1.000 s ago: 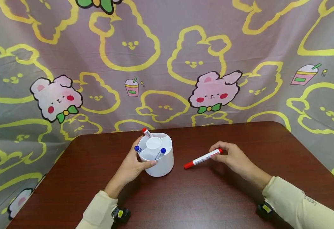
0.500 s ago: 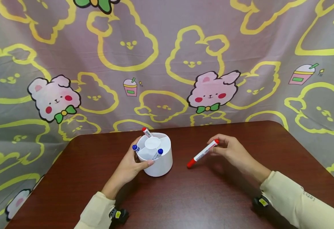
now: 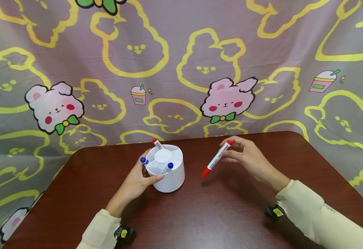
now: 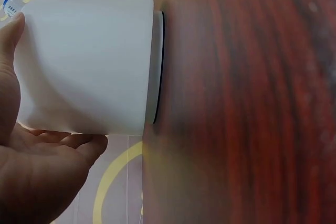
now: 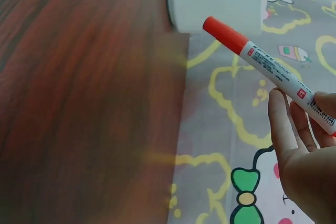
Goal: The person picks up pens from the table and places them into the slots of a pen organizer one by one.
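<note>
A white round pen holder (image 3: 170, 181) with dividers stands upright on the table, left of the middle. My left hand (image 3: 136, 180) grips its left side, thumb on the near rim and fingers round the back; the left wrist view shows the holder's wall (image 4: 89, 61) between thumb and fingers. Inside lean a red-ended marker (image 3: 158, 144) and two blue-ended markers, one at the left (image 3: 144, 160), one at the front (image 3: 168, 168). To the right, my right hand (image 3: 246, 155) pinches a white marker with a red cap (image 3: 216, 159) near its upper end. It tilts, cap down, above the table.
The dark red-brown wooden table (image 3: 206, 214) reaches back to a hanging grey-pink cloth (image 3: 175, 86) with yellow outlines and cartoon rabbits. A black wrist device sits on the left wrist (image 3: 124, 235) and another on the right wrist (image 3: 274, 212).
My right hand has raised the red marker and turned it steeper, its cap end now off the table. The left hand still grips the pen holder. The view has shifted slightly.
</note>
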`<state>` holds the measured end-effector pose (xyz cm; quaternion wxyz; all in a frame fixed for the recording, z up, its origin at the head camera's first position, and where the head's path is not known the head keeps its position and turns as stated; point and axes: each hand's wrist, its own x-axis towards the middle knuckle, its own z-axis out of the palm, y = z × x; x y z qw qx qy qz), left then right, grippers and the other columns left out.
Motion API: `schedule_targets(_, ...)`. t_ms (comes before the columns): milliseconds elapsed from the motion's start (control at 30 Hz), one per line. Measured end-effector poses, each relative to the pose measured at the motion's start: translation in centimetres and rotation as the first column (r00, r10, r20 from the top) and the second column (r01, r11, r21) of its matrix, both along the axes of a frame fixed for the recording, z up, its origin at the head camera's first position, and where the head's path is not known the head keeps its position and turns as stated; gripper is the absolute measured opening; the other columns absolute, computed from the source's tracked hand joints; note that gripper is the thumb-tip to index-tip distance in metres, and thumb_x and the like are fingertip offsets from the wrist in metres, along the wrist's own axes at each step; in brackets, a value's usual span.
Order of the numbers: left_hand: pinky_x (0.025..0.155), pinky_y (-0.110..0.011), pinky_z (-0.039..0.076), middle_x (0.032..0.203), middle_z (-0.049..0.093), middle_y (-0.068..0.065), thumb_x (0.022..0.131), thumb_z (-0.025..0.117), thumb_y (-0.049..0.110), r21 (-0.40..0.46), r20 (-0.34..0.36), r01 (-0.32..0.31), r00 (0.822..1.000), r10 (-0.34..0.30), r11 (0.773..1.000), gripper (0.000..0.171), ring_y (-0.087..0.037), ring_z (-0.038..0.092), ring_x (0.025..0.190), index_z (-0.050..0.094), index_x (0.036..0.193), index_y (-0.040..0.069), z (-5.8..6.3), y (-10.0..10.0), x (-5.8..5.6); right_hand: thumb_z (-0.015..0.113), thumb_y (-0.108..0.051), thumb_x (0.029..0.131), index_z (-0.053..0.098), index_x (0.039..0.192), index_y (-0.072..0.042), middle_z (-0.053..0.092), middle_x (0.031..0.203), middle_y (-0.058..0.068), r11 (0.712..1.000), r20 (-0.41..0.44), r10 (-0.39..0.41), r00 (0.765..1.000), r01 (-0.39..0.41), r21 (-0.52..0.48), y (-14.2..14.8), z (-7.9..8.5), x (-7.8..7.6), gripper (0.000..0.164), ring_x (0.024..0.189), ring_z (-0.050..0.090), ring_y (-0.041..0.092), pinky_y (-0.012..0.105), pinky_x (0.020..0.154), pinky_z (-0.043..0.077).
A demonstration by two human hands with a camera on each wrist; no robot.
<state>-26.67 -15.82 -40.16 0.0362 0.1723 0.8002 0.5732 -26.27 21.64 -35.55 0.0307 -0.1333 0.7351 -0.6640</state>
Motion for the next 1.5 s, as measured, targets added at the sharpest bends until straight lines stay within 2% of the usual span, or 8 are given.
schedule_targets(100,0.100,-0.021,0.050,0.152,0.050,-0.018,0.089,0.084,0.010,-0.004,0.002,-0.001,1.000,0.001,1.000,0.094,-0.033,0.056,0.130,0.027,0.164,0.015,0.1,-0.2,0.0,0.071,-0.001,0.097,0.064,0.116,0.001,0.070,0.107,0.006,0.999,-0.019,0.009,1.000,-0.010,-0.044,-0.4,0.2,-0.2,0.020,0.095,0.073,0.016,0.041,0.090,0.062)
schedule_targets(300,0.104,-0.030,0.051,0.154,0.049,-0.017,0.089,0.084,0.012,-0.018,0.008,0.009,1.000,-0.008,1.000,0.094,-0.033,0.056,0.131,0.027,0.164,0.016,0.2,-0.2,0.0,0.069,0.002,0.098,0.067,0.113,-0.009,0.071,0.108,0.004,0.989,-0.039,0.017,0.999,-0.022,-0.147,-1.0,0.9,-0.5,0.019,0.094,0.073,0.016,0.039,0.089,0.063)
schedule_targets(533,0.112,-0.049,0.049,0.155,0.049,-0.016,0.089,0.085,0.014,-0.039,0.047,-0.022,0.999,0.024,0.999,0.094,-0.035,0.056,0.133,0.028,0.163,0.017,0.3,-0.4,0.0,0.067,0.005,0.098,0.061,0.120,-0.002,0.072,0.107,0.002,0.971,-0.062,0.010,0.998,-0.025,-0.236,-2.2,2.0,-0.9,0.024,0.097,0.074,0.016,0.041,0.089,0.063)
schedule_targets(767,0.113,-0.051,0.049,0.156,0.050,-0.018,0.089,0.084,0.011,-0.033,0.071,-0.018,0.997,0.021,0.999,0.093,-0.036,0.057,0.134,0.029,0.163,0.015,0.4,-0.7,0.0,0.065,0.007,0.098,0.060,0.117,-0.004,0.075,0.110,-0.001,0.951,-0.067,-0.002,0.998,-0.018,-0.308,-3.7,3.1,-1.3,0.022,0.096,0.074,0.015,0.044,0.090,0.062)
schedule_targets(933,0.115,-0.054,0.046,0.159,0.048,-0.018,0.090,0.084,0.013,-0.040,0.064,-0.003,0.998,0.006,0.999,0.091,-0.039,0.053,0.141,0.030,0.163,0.015,0.5,-1.0,0.0,0.063,0.008,0.099,0.059,0.115,-0.002,0.073,0.103,0.002,0.940,-0.095,0.000,0.996,-0.032,-0.341,-5.0,3.6,-1.8,0.020,0.093,0.072,0.015,0.045,0.090,0.062)
schedule_targets(1033,0.117,-0.056,0.044,0.160,0.048,-0.017,0.090,0.084,0.013,-0.045,0.065,-0.005,0.998,0.008,0.999,0.091,-0.039,0.050,0.146,0.031,0.164,0.016,0.6,-1.2,0.0,0.062,0.008,0.099,0.059,0.115,-0.005,0.071,0.100,0.002,0.937,-0.092,0.000,0.996,-0.032,-0.347,-5.8,3.7,-2.0,0.021,0.093,0.070,0.015,0.047,0.091,0.062)
schedule_targets(1267,0.117,-0.054,0.043,0.161,0.047,-0.017,0.090,0.083,0.014,-0.042,0.050,0.014,0.999,-0.012,0.999,0.090,-0.039,0.048,0.147,0.032,0.163,0.013,0.8,-1.4,-0.1,0.061,0.008,0.099,0.059,0.115,-0.007,0.069,0.097,-0.001,0.939,-0.070,0.001,0.998,-0.025,-0.343,-7.5,3.5,-2.3,0.022,0.091,0.069,0.014,0.049,0.092,0.061)
schedule_targets(1500,0.111,-0.035,0.051,0.160,0.046,-0.020,0.092,0.081,0.010,-0.008,0.027,0.044,0.999,-0.043,0.999,0.087,-0.040,0.051,0.144,0.030,0.163,0.008,0.8,-1.5,0.1,0.061,0.011,0.097,0.059,0.117,-0.003,0.068,0.097,0.000,0.946,-0.065,0.023,0.998,-0.043,-0.322,-8.8,2.5,-2.8,0.024,0.090,0.069,0.015,0.053,0.092,0.060)
